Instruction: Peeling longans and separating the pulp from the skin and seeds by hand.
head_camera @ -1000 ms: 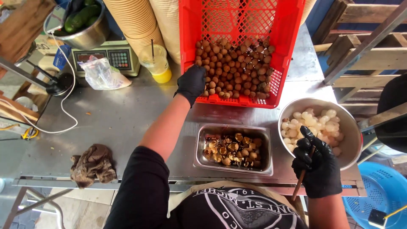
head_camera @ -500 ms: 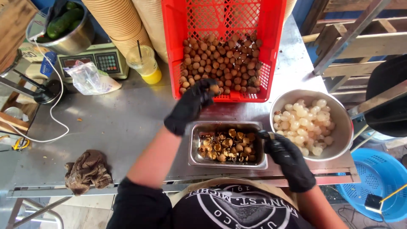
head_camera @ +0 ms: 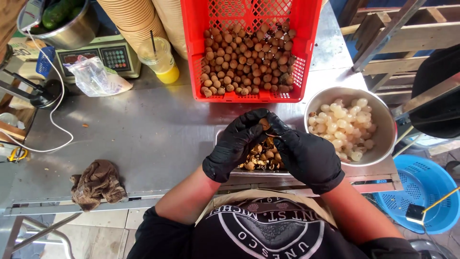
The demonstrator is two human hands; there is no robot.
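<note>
A small brown fruit (head_camera: pixel 264 123) is being held between the fingertips of both gloved hands, directly above the rectangular metal tray (head_camera: pixel 221 135). The left hand (head_camera: pixel 233 145) is being curled around it from the left side, with its fingers closed on the fruit. The right hand (head_camera: pixel 305 153) is being pressed against it from the right; its fingers are also bent and closed, but it cannot be told whether something else is being gripped inside. The two hands are touching each other over the fruit. Brown shells (head_camera: pixel 261 158) are being collected in the tray just under the hands. Just beside the right hand, a round metal bowl (head_camera: pixel 386 127) is being filled with white peeled fruits (head_camera: pixel 344 123). Behind the hands, a red crate (head_camera: pixel 309 29) with many unpeeled fruits (head_camera: pixel 247 62) is standing on the metal table (head_camera: pixel 143 139). A brown cloth (head_camera: pixel 97 183) is lying well apart, at the left edge.
</note>
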